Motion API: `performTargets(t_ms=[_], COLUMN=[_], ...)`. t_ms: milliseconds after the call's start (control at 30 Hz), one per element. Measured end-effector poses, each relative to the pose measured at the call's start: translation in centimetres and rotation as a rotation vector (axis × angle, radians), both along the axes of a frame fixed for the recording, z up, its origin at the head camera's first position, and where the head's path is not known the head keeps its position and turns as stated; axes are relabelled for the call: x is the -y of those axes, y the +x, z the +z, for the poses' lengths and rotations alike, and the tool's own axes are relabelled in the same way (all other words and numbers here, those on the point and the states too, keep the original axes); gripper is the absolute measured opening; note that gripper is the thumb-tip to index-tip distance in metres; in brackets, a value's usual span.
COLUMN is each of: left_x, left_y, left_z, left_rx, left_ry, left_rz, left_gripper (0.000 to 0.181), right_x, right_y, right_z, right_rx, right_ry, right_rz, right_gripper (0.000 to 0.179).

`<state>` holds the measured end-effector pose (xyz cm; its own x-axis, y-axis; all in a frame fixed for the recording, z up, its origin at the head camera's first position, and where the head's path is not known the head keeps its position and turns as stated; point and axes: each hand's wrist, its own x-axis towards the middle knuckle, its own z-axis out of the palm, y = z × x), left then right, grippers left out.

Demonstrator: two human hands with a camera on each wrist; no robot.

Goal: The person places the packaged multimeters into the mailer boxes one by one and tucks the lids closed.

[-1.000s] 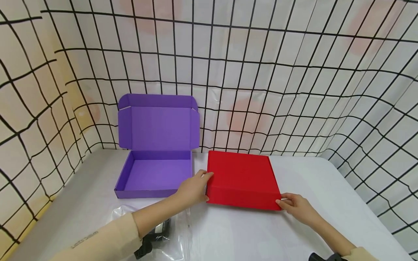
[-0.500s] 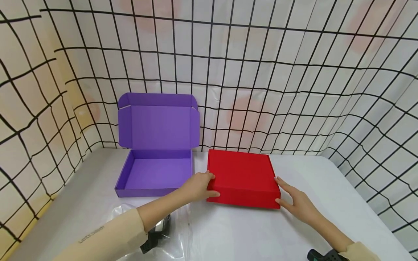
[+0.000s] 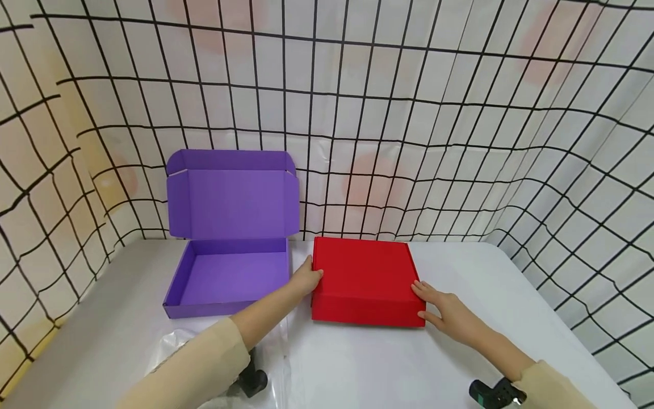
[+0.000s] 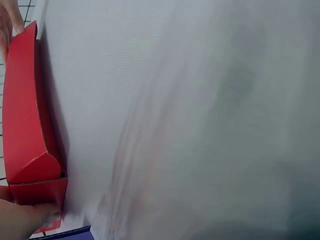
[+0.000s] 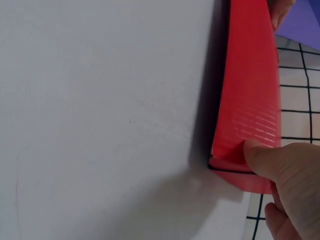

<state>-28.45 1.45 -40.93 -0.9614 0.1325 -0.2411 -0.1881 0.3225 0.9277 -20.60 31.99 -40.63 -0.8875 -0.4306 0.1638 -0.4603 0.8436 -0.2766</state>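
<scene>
A red cardboard box [image 3: 365, 278], its lid down, rests on the white table. My left hand [image 3: 306, 277] is at the box's left side, with its thumb by the top edge in the head view. The left wrist view shows that thumb [image 4: 40, 214] against the box's end, the other fingers mostly hidden behind. At the opposite end, my right hand [image 3: 447, 312] holds the front right corner. Its fingers lie at the right edge, and in the right wrist view the thumb [image 5: 257, 155] presses on the front face.
To the left stands an open purple box [image 3: 232, 278], lid raised against the black wire grid [image 3: 311, 130]. A clear plastic bag [image 3: 174, 341] with a black item lies partly beneath my left forearm. White table surface [image 3: 357, 369] extends in front of the red box.
The view has swung slightly, so both boxes appear farther left. My left hand has slid back along the red box's side, its thumb off the front. Right fingers have risen to the top edge.
</scene>
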Motion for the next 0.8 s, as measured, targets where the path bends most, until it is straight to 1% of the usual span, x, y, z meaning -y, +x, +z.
performTargets(t_ms=[67,133,267,367,500,600,800], left_x=[0.01,0.07,0.5,0.7,0.59,0.69,0.57], left_y=[0.02,0.04,-0.09,-0.29,-0.43,-0.28,-0.23], left_z=[-0.05,-0.02,-0.05,0.03,0.3,0.38,0.36], left_rx=[-0.013,-0.008,0.042,0.08,0.094,0.103,0.093], left_ry=[0.006,0.022,0.087,0.1,0.051,0.034,0.035], left_rz=[-0.015,-0.036,-0.057,-0.054,-0.058,-0.051,-0.067], left_gripper=[0.056,0.054,0.058,0.06,0.056,0.051,0.05], right_x=[0.04,0.03,0.19,0.33,0.43,0.68,0.73], right_y=[-0.05,-0.04,-0.23,-0.51,-0.53,-0.46,-0.38], right_z=[0.16,0.26,0.4,0.42,0.06,-0.27,-0.14], right_rx=[0.013,0.025,0.009,-0.013,-0.028,-0.052,-0.106], right_ry=[0.011,0.017,0.042,0.046,0.056,0.084,0.135], right_rz=[-0.004,-0.006,0.008,0.007,-0.021,-0.023,-0.028], right_gripper=[0.058,0.057,0.054,0.053,0.054,0.053,0.054])
